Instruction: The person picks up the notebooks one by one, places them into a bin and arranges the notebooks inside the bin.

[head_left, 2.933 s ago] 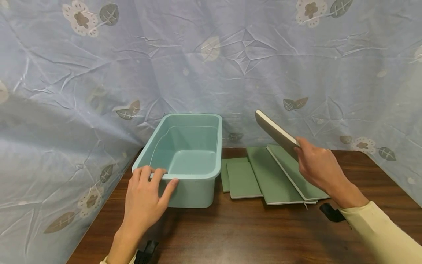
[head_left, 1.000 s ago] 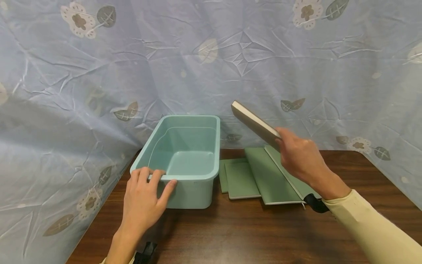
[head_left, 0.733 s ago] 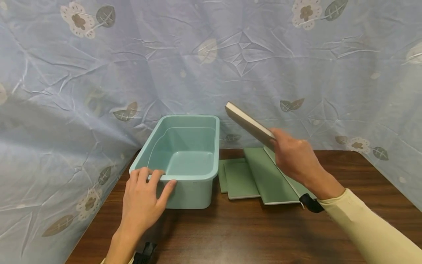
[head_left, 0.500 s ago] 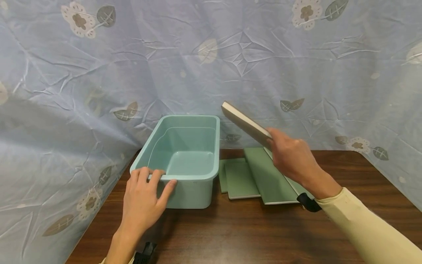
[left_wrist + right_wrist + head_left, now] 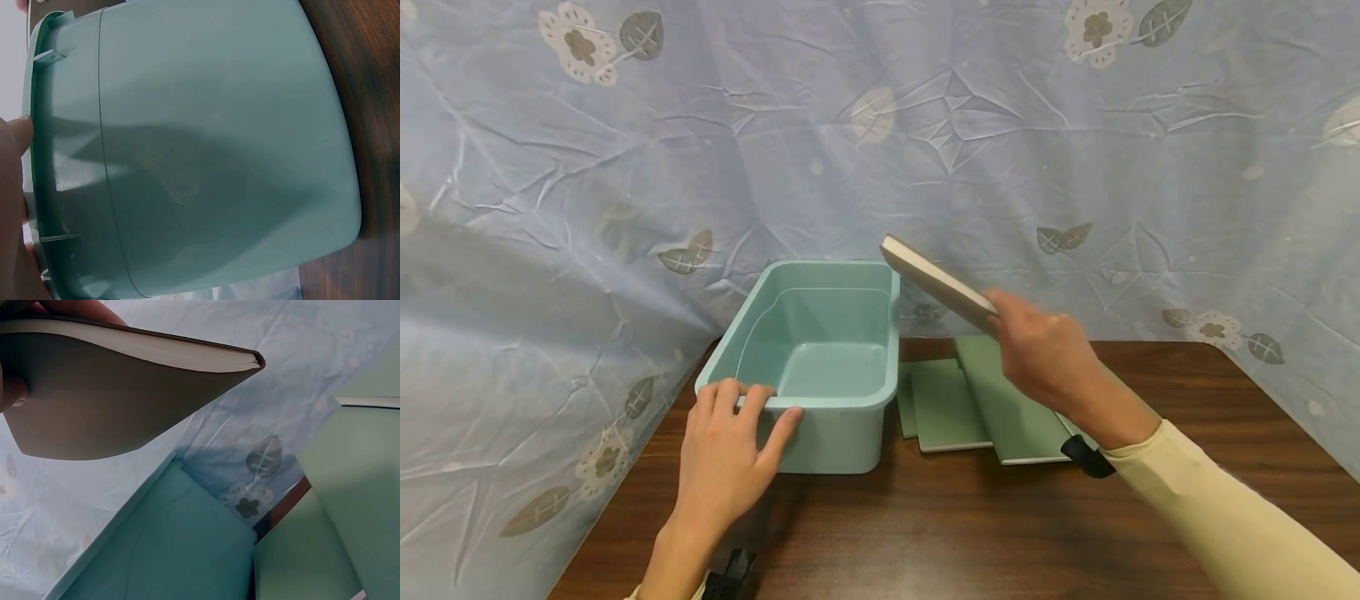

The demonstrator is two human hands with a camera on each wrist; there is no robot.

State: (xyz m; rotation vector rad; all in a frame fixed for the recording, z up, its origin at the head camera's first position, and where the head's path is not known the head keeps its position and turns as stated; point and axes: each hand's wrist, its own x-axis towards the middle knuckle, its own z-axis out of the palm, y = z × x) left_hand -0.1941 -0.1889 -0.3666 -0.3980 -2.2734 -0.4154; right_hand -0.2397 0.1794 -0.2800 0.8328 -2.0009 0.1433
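Observation:
A pale teal plastic bin (image 5: 842, 437) stands on the wooden table. My left hand (image 5: 722, 454) grips its near rim, fingers hooked inside and thumb on the outer wall; the left wrist view shows that wall (image 5: 206, 150) large. My right hand (image 5: 1045, 354) holds a brown-covered notebook (image 5: 943, 287) by one end, pages' edge facing up. Its far corner reaches the bin's right rim in the head view. The right wrist view shows the notebook's cover (image 5: 112, 400) with the thumb on it, above the bin's side (image 5: 187, 550).
Several green notebooks lie overlapping on the table right of the bin: smaller ones (image 5: 951, 408) close to it, a larger one (image 5: 1011, 408) beyond, another partly hidden under the right forearm. A floral cloth (image 5: 955, 108) hangs behind the table (image 5: 925, 533). Nothing shows on the bin's floor (image 5: 838, 371).
My right hand has carried the brown notebook leftward, from above the green notebooks to beside the bin's right rim. The left hand and the bin have stayed put.

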